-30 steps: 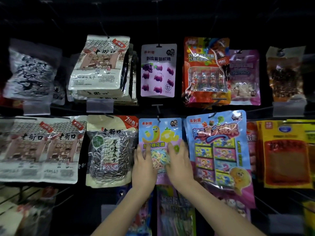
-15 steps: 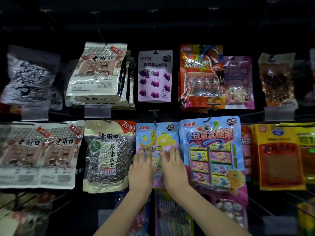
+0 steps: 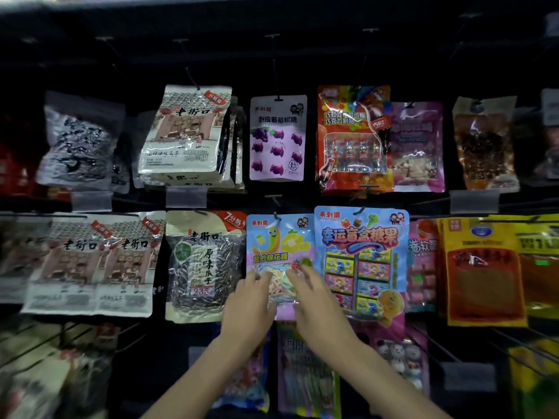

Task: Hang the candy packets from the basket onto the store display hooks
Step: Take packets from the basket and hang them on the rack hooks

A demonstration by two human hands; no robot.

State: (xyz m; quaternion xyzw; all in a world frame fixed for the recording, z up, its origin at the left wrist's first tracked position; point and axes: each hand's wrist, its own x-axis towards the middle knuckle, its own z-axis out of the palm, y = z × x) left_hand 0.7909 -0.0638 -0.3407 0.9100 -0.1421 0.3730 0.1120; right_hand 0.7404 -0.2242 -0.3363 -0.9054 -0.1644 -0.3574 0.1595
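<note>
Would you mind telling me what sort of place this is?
Probably a shop's snack aisle: packets like the purple grape-gummy packet hang on black metal display hooks, with clear plastic price-tag holders beneath.

The candy packet (image 3: pixel 278 246) is light blue with yellow fruit.

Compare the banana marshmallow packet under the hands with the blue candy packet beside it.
The marshmallow packet is narrower and shorter than the blue candy packet. The marshmallow packet shows pastel strips through a window; the blue candy packet shows a grid of small boxes. The left hand and right hand cover the marshmallow packet's lower part; the blue candy packet shows almost whole. Both hang on hooks in one row.
</note>
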